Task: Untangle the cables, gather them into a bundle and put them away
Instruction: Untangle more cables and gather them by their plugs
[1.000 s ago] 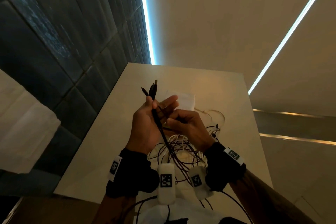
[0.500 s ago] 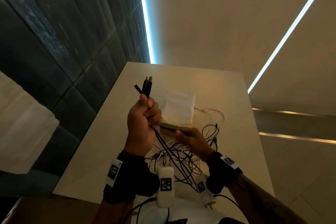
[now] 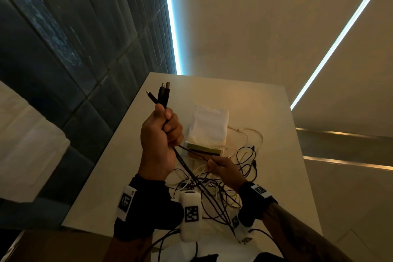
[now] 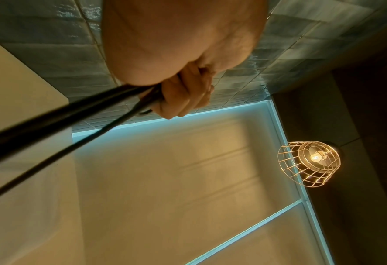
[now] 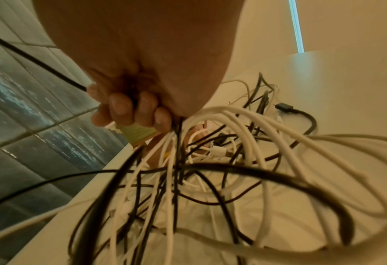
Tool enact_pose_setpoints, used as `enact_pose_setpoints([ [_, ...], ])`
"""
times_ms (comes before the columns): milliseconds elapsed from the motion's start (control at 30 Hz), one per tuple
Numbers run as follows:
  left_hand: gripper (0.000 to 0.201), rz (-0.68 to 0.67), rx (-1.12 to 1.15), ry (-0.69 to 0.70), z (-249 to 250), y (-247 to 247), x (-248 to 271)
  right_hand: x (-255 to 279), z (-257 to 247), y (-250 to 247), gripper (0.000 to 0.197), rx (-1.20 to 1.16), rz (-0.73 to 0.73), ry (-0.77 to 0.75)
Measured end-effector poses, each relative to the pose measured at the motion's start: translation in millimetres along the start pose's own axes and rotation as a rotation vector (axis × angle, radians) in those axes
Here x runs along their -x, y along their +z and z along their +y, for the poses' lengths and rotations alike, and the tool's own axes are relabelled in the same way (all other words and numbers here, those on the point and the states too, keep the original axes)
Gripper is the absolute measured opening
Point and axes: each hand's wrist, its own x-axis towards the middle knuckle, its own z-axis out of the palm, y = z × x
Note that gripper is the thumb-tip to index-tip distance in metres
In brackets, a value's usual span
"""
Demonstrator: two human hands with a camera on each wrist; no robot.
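Black plug-ended cables (image 3: 163, 94), now lifted higher in the clenched left hand (image 3: 158, 140), are drawing taut while the right hand (image 3: 222, 171) is pinching tangled strands (image 3: 212, 195) lower, separating them.

The head view looks down past both hands; each wrist view sits close behind its own hand, sharing the cables (image 3: 204, 189).

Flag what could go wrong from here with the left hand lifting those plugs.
The black cables gripped by the left hand run down into the tangle; lifting higher may tighten knots. The right hand grips strands beside the pouch; pulling could drag it across the table.
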Motion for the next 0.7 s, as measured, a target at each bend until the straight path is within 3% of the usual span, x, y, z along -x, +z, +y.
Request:
enact_pose_setpoints([
  [133,0.04,0.034,-0.091,-0.029,-4,-2,0,-8,-1,-2,0.025,0.029,0.085,0.058],
  [233,0.04,0.074,-0.115,-0.062,-9,-5,-2,-14,-38,-9,0.02,-0.046,0.215,0.065],
  [367,0.039,0.138,-0.182,-0.085,-16,-7,-3,-10,-101,-16,0.023,-0.258,0.275,-0.056],
  [500,0.036,0.192,-0.234,-0.054,-21,-5,-3,2,-142,-10,0.025,-0.298,0.132,-0.151],
  [600,0.034,0.249,-0.24,0.014,-24,-2,-6,12,-152,-4,0.027,-0.385,-0.028,-0.12],
  [700,0.033,0.285,-0.257,0.048,-27,-1,-8,12,-149,-3,0.02,-0.459,-0.081,-0.065],
])
